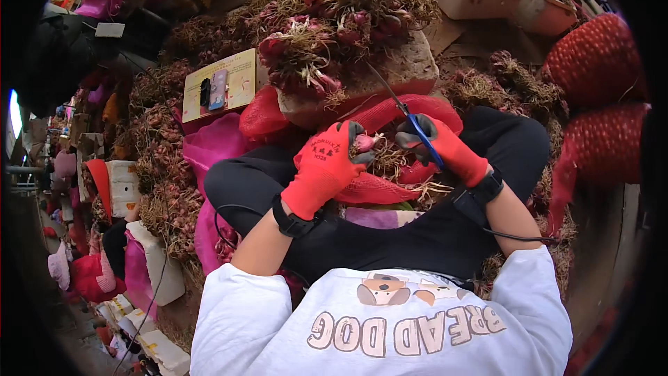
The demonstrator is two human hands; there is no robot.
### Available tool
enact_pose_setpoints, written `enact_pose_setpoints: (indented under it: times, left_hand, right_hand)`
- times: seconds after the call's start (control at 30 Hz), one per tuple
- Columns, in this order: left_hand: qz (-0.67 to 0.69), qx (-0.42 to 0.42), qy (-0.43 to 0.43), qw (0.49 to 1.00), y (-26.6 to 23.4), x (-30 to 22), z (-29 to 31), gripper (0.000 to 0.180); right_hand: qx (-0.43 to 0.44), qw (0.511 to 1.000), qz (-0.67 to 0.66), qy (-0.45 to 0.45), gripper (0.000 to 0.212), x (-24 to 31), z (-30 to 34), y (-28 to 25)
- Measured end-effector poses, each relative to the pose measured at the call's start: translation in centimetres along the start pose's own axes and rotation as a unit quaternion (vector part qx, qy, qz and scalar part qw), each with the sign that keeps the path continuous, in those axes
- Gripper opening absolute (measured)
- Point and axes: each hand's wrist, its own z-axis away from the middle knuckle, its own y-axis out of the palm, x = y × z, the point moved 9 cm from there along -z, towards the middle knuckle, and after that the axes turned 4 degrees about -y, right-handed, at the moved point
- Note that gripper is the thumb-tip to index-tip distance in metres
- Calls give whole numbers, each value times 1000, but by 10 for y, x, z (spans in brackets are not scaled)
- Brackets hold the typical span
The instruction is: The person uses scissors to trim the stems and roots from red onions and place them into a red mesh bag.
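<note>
There's the shallot (pixel 364 143), just above your lap, pinched in your left hand (pixel 325 160)! Your right hand (pixel 445 147) is wrapped around the blue-handled scissors (pixel 424 138), blades aimed forward, clear of the bulb. Looks like trimming, between cuts; the next move seems to call for swinging those blades inward, fingertips tucked back. Room's open between your hands, but red mesh (pixel 379 115) crowds close and the pale block (pixel 410 63), heaped with bunches (pixel 348 17), limits your forward reach.
</note>
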Motion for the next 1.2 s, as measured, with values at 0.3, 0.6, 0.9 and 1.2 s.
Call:
enact_pose_setpoints:
  times: [0.3,0.6,0.9,1.2]
  left_hand:
    - [140,46,-16,989,5,-13,26,32]
    - [651,188,-204,707,52,50,8,38]
    - [491,237,-172,820,75,50,8,30]
    - [537,257,-190,781,86,42,18,36]
  right_hand:
    - [-171,908,329,-194,21,-2,2,-24]
    - [-32,989,-106,-102,31,-18,27,-26]
    - [48,967,-202,148,48,-65,92,12]
    - [106,970,-205,70,42,-52,71,29]
